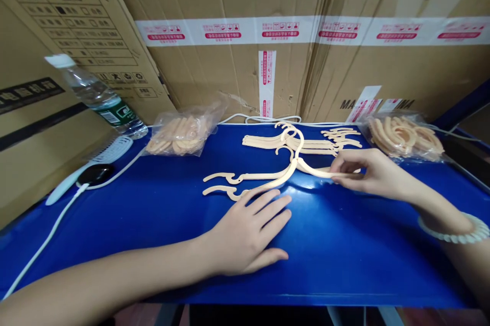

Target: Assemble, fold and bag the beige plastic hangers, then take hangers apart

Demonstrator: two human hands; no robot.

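Just behind the grip of the right hand [373, 175], a bracelet [455, 236] is circling the wrist. Its small, round beads are showing a pale, greenish-white colour and are sitting close together, in one string. Farther behind this grip, the right forearm [470, 265] is showing bare. Left of the grip, the left hand [245, 236] and left forearm [145, 272] are also showing bare.

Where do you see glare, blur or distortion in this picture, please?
Head view: white glare on glossy blue tabletop, below beige plastic hanger; head view: soft small print on left brown cardboard box; head view: clear plastic bottle leans, probably wide-angle distortion.
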